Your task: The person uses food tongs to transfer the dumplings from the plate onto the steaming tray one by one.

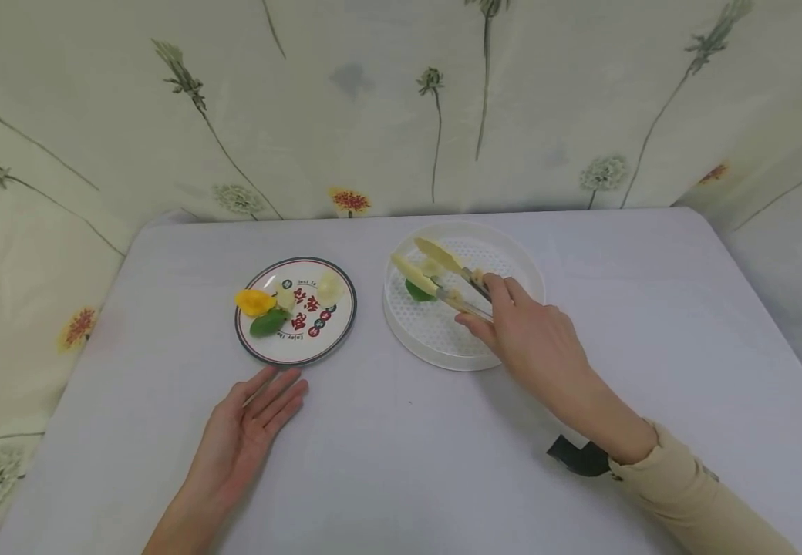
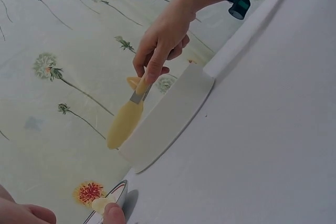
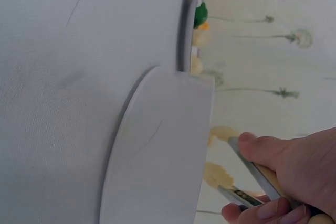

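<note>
My right hand [image 1: 505, 316] grips metal tongs with yellow tips [image 1: 436, 266] over a white perforated round tray [image 1: 512, 266]. The tong tips stand apart around a pale food piece [image 1: 432, 268]; I cannot tell if they touch it. A green piece [image 1: 417, 291] lies in the tray beside it. My left hand [image 1: 269, 397] rests flat on the table with straight fingers, just below a printed plate [image 1: 335, 331]. The plate holds an orange piece [image 1: 254, 301], a green piece [image 1: 268, 321] and pale pieces [image 1: 330, 287]. The left wrist view shows the right hand [image 2: 163, 40] and tongs [image 2: 126, 119] above the tray [image 2: 168, 116].
A pale grey table [image 1: 401, 462] carries everything, backed by a floral curtain [image 1: 401, 116] on three sides. A black wrist strap [image 1: 581, 456] sits on my right forearm. The right wrist view shows the tray's wall [image 3: 157, 145] and the plate's rim [image 3: 185, 30] beyond it.
</note>
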Action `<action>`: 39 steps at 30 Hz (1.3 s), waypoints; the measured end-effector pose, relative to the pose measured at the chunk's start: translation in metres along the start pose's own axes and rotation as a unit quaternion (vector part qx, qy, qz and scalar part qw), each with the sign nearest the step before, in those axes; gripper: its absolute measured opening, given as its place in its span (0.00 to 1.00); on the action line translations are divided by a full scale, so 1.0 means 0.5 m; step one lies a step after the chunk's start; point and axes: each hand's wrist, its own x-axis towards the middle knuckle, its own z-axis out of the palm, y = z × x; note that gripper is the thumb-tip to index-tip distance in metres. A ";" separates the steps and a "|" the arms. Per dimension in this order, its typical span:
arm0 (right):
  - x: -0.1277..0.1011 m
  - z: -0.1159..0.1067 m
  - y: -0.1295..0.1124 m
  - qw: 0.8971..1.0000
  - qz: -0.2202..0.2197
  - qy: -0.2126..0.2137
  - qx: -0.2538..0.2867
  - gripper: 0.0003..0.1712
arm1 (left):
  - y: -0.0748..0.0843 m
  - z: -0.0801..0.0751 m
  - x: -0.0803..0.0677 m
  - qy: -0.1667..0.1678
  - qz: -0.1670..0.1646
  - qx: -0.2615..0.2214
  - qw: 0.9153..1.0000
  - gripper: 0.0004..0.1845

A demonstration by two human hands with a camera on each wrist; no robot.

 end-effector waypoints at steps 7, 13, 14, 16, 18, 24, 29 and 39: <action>-0.001 0.003 -0.025 1.000 -0.009 -0.017 0.007 0.38 | 0.000 0.000 0.000 0.002 0.008 0.004 1.000 0.32; 0.000 0.007 -0.058 0.999 -0.026 -0.039 0.015 0.38 | 0.001 0.003 0.001 0.004 0.006 0.008 1.000 0.32; 0.002 0.009 -0.065 0.999 -0.032 -0.037 0.016 0.38 | 0.002 0.003 0.001 0.005 0.006 0.008 1.000 0.32; 0.008 0.015 -0.079 0.998 -0.050 -0.026 0.011 0.38 | 0.003 0.004 0.001 0.008 0.007 0.009 1.000 0.32; 0.014 0.022 -0.093 0.998 -0.067 -0.017 0.003 0.39 | 0.003 0.004 0.000 0.007 0.009 0.014 1.000 0.32; 0.026 0.047 -0.127 0.996 -0.085 -0.022 -0.012 0.42 | 0.000 0.006 0.000 0.011 0.003 0.011 1.000 0.32; 0.035 0.065 -0.144 0.996 -0.079 -0.039 -0.009 0.41 | -0.003 0.005 -0.001 0.010 0.004 0.005 1.000 0.32; 0.059 0.092 -0.162 0.995 -0.085 -0.026 -0.033 0.38 | -0.002 0.005 -0.001 0.010 0.005 0.012 1.000 0.32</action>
